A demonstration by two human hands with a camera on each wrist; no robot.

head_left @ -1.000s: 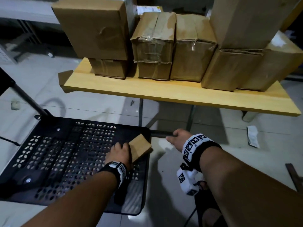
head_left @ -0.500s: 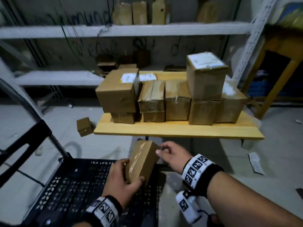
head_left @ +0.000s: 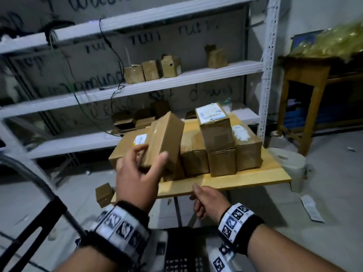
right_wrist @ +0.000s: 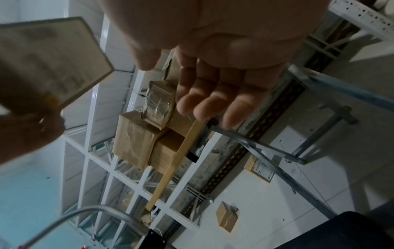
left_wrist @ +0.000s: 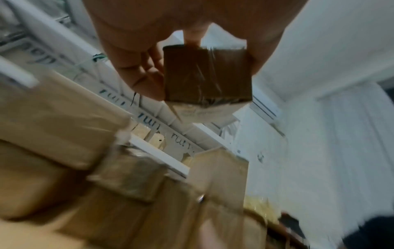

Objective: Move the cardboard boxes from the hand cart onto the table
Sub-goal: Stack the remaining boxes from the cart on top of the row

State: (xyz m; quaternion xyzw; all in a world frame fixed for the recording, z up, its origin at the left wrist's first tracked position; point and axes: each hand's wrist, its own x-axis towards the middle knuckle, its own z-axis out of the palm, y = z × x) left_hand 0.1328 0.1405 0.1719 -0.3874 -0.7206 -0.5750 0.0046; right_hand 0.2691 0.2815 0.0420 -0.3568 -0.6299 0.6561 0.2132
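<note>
Cardboard box (head_left: 164, 139), tilted, is held aloft in the left hand (head_left: 137, 173), thumb and fingers clamped across it, over the worktop (head_left: 245, 179) stack. The right hand (head_left: 209, 200) hangs relaxed, holding nothing. Best to level the box, pick a flat top, and lower it squarely before loosening the grip.

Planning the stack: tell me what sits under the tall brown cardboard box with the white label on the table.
The tall brown cardboard box with the white label rests on a smaller brown box, which stands on the light wooden table. Their contact faces are covered.
</note>
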